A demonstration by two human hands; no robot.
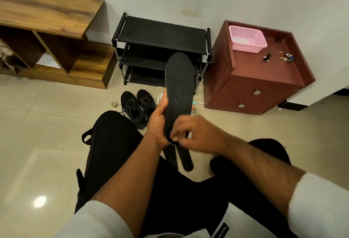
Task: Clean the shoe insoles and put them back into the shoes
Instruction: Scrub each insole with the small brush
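Head view looks down over our lap, where we sit on a glossy, pale tiled floor point(47, 124) in black trousers and rolled white sleeves.

Our left hand point(159, 122) holds a black insole point(179, 90) upright, thumb along its left edge and fingers wrapped behind, the heel end seated in the palm. It is a long, flat, rounded shape, wider at the toe, with a matte, finely grained face dusted with pale specks and a thin light line along its left rim. Our right hand point(196, 135) sits at the heel end with fingers curled; it is blurred, and we cannot tell whether it pinches the insole or only brushes it.

A second insole point(186, 159), equally dark and smooth-edged, lies flat on the floor between our legs, just below the held one.

A pair of black lace-up shoes point(138, 107) with a soft, mesh-like upper stands side by side on the tiles, just left of the held insole.

Behind them stands a black shoe rack point(160, 33) with thin tube posts and fabric-looking shelves. To its left is a wood-grain shelf unit point(49, 15); to its right a reddish-brown cabinet point(251, 86) with round metal knobs, carrying a pink perforated plastic basket point(247, 39) and a few small items, among them keys point(287, 58).
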